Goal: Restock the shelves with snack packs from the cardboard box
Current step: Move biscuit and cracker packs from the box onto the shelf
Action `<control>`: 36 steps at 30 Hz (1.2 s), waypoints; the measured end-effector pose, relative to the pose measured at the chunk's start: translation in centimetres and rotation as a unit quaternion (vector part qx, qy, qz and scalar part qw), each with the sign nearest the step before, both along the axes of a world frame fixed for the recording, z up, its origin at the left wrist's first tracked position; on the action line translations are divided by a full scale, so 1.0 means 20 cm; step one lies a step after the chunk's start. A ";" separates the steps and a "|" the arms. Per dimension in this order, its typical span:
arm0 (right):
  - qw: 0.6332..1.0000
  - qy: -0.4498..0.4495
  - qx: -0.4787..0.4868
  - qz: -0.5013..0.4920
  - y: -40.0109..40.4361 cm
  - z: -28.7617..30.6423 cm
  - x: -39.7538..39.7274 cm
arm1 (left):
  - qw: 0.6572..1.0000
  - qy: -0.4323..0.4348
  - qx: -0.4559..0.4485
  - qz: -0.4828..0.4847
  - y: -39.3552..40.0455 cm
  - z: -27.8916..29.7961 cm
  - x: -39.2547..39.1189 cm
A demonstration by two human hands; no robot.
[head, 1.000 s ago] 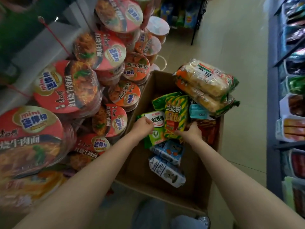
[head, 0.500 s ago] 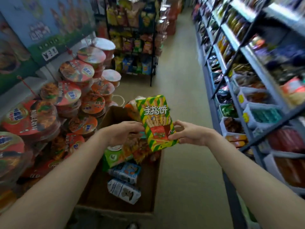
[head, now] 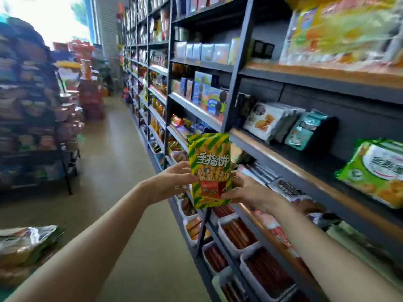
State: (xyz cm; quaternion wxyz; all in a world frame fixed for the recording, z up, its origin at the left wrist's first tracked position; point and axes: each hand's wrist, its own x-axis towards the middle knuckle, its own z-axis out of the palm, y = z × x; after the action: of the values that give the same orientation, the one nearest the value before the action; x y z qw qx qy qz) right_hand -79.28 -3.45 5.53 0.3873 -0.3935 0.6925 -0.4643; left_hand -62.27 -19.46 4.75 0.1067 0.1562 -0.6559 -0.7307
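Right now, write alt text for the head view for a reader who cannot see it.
Two bare hands, left hand and right hand, hold a yellow-and-green striped snack pack upright in a shop aisle. It is beside dark shelves stocked with packaged snacks.

A single head-worn wide-angle camera is looking forward along the aisle floor (head: pixel 122 171), tilting slightly down and right toward the shelves (head: pixel 272 153), which are sitting close by. Both forearms are reaching in from the bottom edge, near the lens.
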 end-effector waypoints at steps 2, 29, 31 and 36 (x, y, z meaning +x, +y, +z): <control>0.992 0.063 -0.067 -0.085 0.07 0.06 -0.14 | 0.998 0.038 -0.035 -0.038 0.05 0.12 -0.23; 0.692 0.142 0.040 -0.706 0.05 0.23 -1.40 | 0.947 0.044 -0.086 -0.305 0.29 0.25 -2.59; 0.684 0.139 0.039 -0.715 0.05 0.24 -1.43 | 0.944 0.060 -0.124 -0.299 0.33 0.23 -2.66; 0.671 0.142 0.063 -0.725 0.02 0.28 -1.52 | 0.934 0.085 -0.198 -0.284 0.42 0.19 -2.75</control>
State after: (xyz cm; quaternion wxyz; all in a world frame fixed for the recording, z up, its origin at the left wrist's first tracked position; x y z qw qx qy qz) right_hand -109.68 -3.01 11.19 -0.1505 0.1969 0.8343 -0.4925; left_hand -117.19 -11.11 8.61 -0.0210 -0.1231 -0.7927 -0.5966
